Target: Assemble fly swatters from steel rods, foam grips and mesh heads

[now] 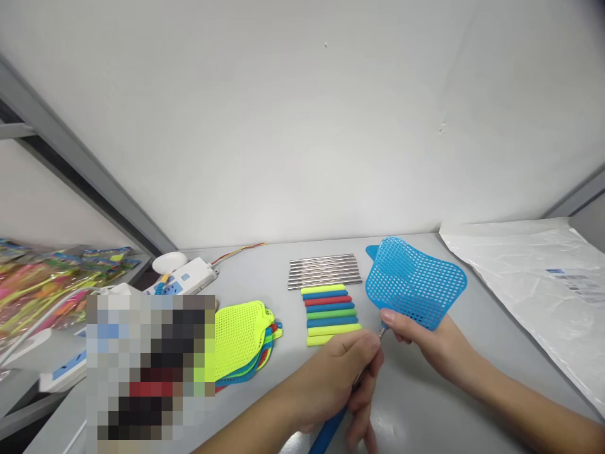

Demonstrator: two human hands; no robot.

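The left hand [333, 378] is gripping the metal rod [381, 333], which is running lengthwise from the blue handle [328, 434], near left, toward the blue swatter head [423, 284], far right, whose base the right hand [428, 334] is pinching, seemingly by the half-hidden joint.

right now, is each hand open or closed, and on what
Left hand: closed on the metal rod above the blue handle.
Right hand: closed on the blue mesh head.
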